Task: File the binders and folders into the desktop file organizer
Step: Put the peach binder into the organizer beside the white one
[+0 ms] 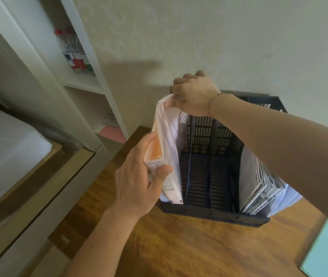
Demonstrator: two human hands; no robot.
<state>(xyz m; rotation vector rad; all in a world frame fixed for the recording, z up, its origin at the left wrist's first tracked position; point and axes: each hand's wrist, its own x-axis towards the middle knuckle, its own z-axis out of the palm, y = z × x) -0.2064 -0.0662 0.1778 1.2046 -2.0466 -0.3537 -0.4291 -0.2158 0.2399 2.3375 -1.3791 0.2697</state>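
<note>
white binder (171, 140) between both hands' fingers (160, 173) (leftmost slot)

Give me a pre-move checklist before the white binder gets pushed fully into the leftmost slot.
1. Left hand grips the white binder at its spine: ok.
2. Right hand pinches the binder's top corner: ok.
3. Binder bottom inside the leftmost slot of the black organizer: ok.
4. Binder fully upright: not ok, its top leans left.
5. Two middle slots free: ok.
6. Grey folders in the rightmost slot clear of the binder: ok.
</note>
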